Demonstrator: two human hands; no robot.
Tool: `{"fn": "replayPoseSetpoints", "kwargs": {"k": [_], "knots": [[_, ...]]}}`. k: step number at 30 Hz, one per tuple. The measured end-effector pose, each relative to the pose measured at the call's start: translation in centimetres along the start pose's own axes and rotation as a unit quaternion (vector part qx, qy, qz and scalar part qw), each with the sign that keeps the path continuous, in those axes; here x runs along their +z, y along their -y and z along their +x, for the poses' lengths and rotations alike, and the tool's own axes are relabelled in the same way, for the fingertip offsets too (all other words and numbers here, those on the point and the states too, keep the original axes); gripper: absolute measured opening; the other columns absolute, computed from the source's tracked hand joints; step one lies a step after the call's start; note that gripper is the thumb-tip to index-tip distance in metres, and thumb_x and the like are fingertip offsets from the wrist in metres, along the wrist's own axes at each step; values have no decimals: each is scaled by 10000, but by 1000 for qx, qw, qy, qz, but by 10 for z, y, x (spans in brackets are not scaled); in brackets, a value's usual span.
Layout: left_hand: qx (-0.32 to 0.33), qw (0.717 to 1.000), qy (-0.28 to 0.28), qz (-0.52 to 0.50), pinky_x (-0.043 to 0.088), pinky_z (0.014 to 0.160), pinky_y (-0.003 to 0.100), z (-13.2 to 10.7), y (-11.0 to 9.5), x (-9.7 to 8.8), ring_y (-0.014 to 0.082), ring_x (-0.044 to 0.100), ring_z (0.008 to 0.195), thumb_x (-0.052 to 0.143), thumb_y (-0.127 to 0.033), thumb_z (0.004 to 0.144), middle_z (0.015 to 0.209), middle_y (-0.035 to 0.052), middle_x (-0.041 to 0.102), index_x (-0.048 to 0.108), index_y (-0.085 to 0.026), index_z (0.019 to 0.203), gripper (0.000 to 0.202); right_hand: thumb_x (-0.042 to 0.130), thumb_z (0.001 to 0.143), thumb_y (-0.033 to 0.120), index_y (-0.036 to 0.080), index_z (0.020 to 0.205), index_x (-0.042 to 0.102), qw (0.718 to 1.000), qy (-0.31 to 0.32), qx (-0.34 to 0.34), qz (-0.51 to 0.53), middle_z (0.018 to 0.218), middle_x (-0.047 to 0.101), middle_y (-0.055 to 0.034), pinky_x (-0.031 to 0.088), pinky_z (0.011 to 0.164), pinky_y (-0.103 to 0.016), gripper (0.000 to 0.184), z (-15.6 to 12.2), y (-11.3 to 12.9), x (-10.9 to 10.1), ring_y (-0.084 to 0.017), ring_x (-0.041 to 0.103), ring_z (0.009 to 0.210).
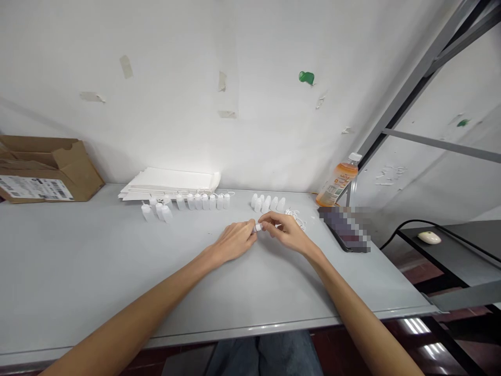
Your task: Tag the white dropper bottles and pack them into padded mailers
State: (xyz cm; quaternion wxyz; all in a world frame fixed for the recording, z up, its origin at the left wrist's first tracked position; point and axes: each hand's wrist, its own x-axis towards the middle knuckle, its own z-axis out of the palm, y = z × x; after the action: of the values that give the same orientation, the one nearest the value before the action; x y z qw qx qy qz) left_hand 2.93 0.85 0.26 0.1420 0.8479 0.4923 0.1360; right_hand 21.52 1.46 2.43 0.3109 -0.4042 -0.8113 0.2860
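Observation:
My left hand (235, 240) and my right hand (285, 231) meet over the grey table (78, 271), both pinched on one small white plastic piece (257, 227) held between the fingertips. Just behind my right hand lies a tangle of white cord (296, 215). A group of several small white pieces (268, 203) stands behind the hands. A longer row of the same white pieces (188, 203) runs to the left.
A stack of white sheets (172, 183) lies against the wall. A cardboard box (43, 169) sits at the far left. An orange drink bottle (336, 180) and a dark phone (346, 228) are at the right, near the table's edge. A metal frame (410, 94) rises beyond.

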Motion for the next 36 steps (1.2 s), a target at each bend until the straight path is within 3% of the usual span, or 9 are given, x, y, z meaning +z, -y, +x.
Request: {"fn": "replayPoseSetpoints", "kwargs": {"k": [4, 6, 10, 17, 23, 25, 29, 32, 36], "knots": [[-10, 1000, 2, -2, 280, 536, 284, -1, -1, 0, 196, 563, 621, 337, -249, 894, 744, 33, 605, 423, -211, 825, 117, 584, 825, 343, 198, 945, 668, 999, 8, 14, 39, 787, 654, -34, 389, 521, -234, 206, 0, -1, 4, -152, 578, 697], [-11, 1000, 1, 0, 273, 533, 286, -1, -1, 0, 195, 561, 614, 337, -251, 897, 735, 31, 603, 426, -211, 815, 128, 549, 855, 364, 178, 852, 671, 1000, 6, 17, 24, 726, 645, -30, 392, 533, -241, 223, 1, -3, 8, -139, 558, 642], [-2, 1000, -1, -4, 277, 541, 284, -1, -1, 0, 195, 568, 624, 335, -262, 905, 732, 30, 602, 435, -210, 822, 140, 394, 945, 403, 162, 604, 599, 997, 1, 9, -72, 568, 579, -13, 363, 556, -258, 465, 2, -5, 12, -118, 493, 534], [-10, 1000, -11, -18, 296, 544, 286, -1, 0, 3, 196, 581, 651, 371, -250, 885, 774, 41, 619, 451, -201, 834, 106, 568, 847, 401, 190, 921, 657, 1000, -14, 0, 26, 707, 638, -8, 395, 540, -242, 240, 1, -2, 9, -116, 501, 567], [-6, 1000, -16, -10, 295, 543, 289, -1, -1, 3, 188, 562, 636, 367, -238, 874, 737, 35, 603, 461, -201, 774, 143, 452, 910, 420, 161, 605, 592, 999, -15, 15, -45, 529, 538, 4, 344, 514, -249, 424, 3, -5, 13, -105, 429, 504], [-1, 1000, -17, -18, 304, 554, 287, 0, 0, 2, 192, 568, 649, 372, -243, 874, 750, 36, 613, 471, -202, 785, 139, 438, 919, 417, 162, 626, 603, 999, -14, 11, -48, 548, 548, 2, 339, 515, -249, 423, 2, -5, 12, -102, 421, 502], [-2, 1000, -12, -28, 301, 551, 284, 1, 2, 3, 193, 567, 653, 377, -266, 876, 759, 40, 619, 473, -201, 772, 156, 570, 848, 388, 181, 839, 660, 1000, -7, 10, 8, 709, 627, -7, 371, 529, -234, 227, 1, -4, 9, -107, 465, 558], [-4, 1000, -13, -20, 281, 537, 286, 1, 2, 4, 179, 540, 612, 373, -255, 866, 714, 31, 592, 449, -202, 725, 168, 570, 848, 370, 172, 798, 655, 1000, 2, 19, 16, 711, 632, -15, 383, 552, -240, 221, 2, -5, 11, -118, 489, 594], [10, 1000, -15, -21, 283, 547, 287, 1, 1, 4, 167, 519, 608, 393, -228, 836, 711, 23, 574, 402, -202, 682, 156, 458, 906, 389, 159, 620, 586, 999, -1, 28, -42, 561, 534, 3, 322, 516, -251, 389, 2, -8, 14, -108, 415, 528]]}}
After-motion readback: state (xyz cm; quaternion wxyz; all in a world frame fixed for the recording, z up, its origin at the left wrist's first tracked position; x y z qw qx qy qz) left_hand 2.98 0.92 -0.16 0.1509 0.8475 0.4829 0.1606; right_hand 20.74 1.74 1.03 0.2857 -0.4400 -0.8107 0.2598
